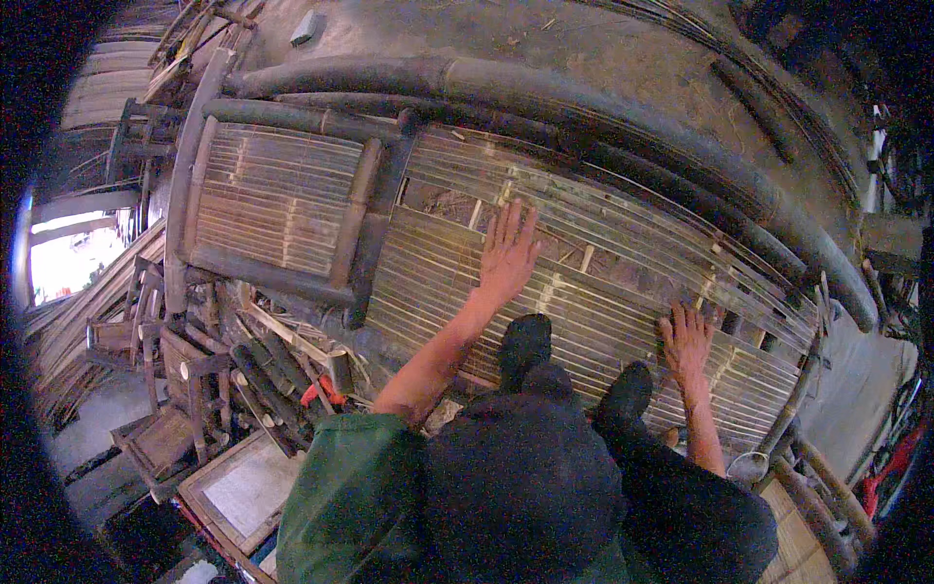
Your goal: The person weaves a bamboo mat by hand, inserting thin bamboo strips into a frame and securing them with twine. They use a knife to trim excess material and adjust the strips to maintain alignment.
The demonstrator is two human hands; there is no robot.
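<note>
A long panel of split bamboo slats (457, 282) lies in front of me, with a lengthwise gap through which the ground shows. My left hand (510, 255) rests flat near that gap, fingers spread toward the far slats. Farther right, my right hand (689, 336) lies on the panel with its fingers apart, close to the right end of the gap. Neither hand holds anything. Thick bamboo poles (603, 102) run along the panel's far side. Both my feet, in dark footwear (525, 350), are at the near edge of the slats.
A smaller framed slat panel (277, 195) adjoins on the left. Cut bamboo pieces (263, 375) and a red-orange object (323, 391) lie at the lower left, near a wooden-framed board (243, 492). Bamboo poles (817, 487) stand at the lower right. Long strips (769, 88) lie on the far ground.
</note>
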